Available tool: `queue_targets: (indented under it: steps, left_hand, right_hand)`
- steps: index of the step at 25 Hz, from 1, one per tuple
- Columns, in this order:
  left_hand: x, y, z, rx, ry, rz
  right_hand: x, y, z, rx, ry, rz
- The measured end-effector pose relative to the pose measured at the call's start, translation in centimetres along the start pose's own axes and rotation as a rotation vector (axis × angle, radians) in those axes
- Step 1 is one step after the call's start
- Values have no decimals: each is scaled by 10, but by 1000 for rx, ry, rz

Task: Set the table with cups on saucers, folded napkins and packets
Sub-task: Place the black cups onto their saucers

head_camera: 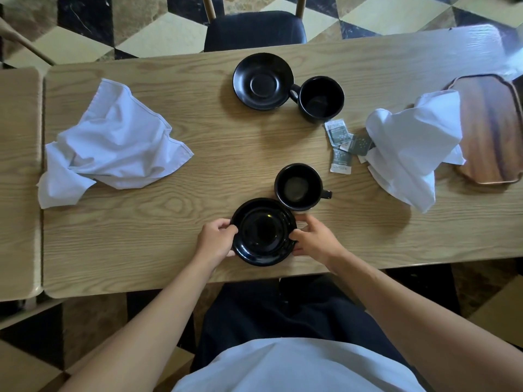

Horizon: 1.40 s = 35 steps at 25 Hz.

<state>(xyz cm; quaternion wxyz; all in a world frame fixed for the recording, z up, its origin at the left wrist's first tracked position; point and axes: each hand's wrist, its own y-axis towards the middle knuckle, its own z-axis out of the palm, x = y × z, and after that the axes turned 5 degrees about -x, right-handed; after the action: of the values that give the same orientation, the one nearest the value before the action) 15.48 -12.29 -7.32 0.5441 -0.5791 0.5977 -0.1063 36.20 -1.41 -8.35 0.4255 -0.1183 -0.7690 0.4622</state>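
A black saucer (263, 232) lies near the table's front edge. My left hand (216, 240) grips its left rim and my right hand (314, 240) grips its right rim. Just behind it to the right stands an empty black cup (298, 186), handle pointing right. At the far side sit a second black saucer (263, 81) and a second black cup (321, 98), side by side. A crumpled white napkin (113, 144) lies at the left. Another crumpled napkin (413, 148) lies at the right, partly over several small packets (343, 144).
The wooden table (175, 219) has a wooden tray (492, 128) at its right end, under the right napkin's edge. A dark-seated chair (254, 29) stands at the far side. A second table (19, 179) adjoins on the left.
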Motion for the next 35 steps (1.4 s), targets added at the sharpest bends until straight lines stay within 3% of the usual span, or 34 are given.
queue_targets:
  steps: [23, 31, 35]
  left_hand:
    - [-7, -11, 20, 127, -35, 19]
    - [-9, -5, 19, 74, -1, 2]
    - [-15, -10, 11, 77, 80, -15]
  right_hand:
    - [-2, 9, -25, -27, 118, 7]
    - [-2, 11, -26, -59, 27, -5]
    - [3, 1, -34, -141, -156, -62]
